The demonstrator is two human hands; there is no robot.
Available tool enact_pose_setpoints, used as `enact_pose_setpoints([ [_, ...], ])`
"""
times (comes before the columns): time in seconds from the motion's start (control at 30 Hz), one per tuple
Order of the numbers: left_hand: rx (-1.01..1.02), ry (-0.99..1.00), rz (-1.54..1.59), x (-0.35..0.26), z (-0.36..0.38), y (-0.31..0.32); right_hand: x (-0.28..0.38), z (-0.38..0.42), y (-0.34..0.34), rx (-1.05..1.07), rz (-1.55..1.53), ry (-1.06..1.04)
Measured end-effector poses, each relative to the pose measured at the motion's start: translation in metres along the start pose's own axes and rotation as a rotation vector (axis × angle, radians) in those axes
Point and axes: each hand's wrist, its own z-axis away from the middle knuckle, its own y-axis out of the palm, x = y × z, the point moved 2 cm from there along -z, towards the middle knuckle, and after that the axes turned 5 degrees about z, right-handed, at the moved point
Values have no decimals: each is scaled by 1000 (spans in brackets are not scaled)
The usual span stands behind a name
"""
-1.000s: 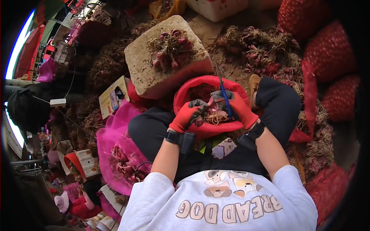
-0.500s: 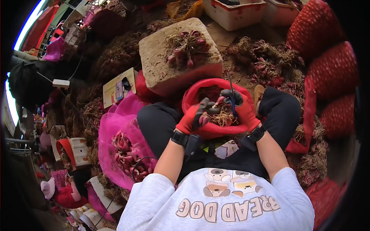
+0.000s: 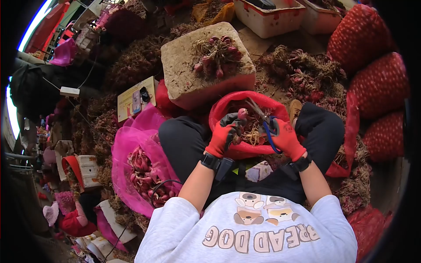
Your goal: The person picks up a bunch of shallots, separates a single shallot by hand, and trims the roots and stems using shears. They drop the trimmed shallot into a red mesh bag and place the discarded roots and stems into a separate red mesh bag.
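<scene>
My left hand (image 3: 225, 133), in a red glove with dark fingers, is closed around a shallot (image 3: 242, 114) whose bulb sticks up past the fingertips. Opposite it, my right hand (image 3: 283, 136), gloved the same way, grips scissors (image 3: 259, 110). Their blue handles sit in my fingers and the blades point up and left, close to the shallot. Both hands are over a red mesh bag (image 3: 215, 111) standing open between my legs. Dry roots and stems (image 3: 253, 131) show inside it. Ahead of the bag, a bunch of shallots (image 3: 219, 57) lies on a pale block (image 3: 175, 57).
A pink mesh bag (image 3: 120, 162) holding shallots sits left of my leg. Filled red sacks (image 3: 379, 83) are stacked at the right. Shallots with dry stalks (image 3: 302, 72) cover the floor ahead. A white tub (image 3: 272, 22) stands at the back. A person in red (image 3: 76, 221) is at lower left.
The scissors have swung from nearly upright to leaning left, with the blades now apart. The shallot in my left hand has come up between the fingertips.
</scene>
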Motion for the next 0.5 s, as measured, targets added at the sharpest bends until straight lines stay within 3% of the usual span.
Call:
enact_pose_setpoints([
  [0.27, -9, 50, -21, 16, -11, -18, -2, 10, 17, -3, 235, 80],
  [0.5, -69, 34, -43, 14, -8, -12, -3, 8, 13, 59, 123, 74],
])
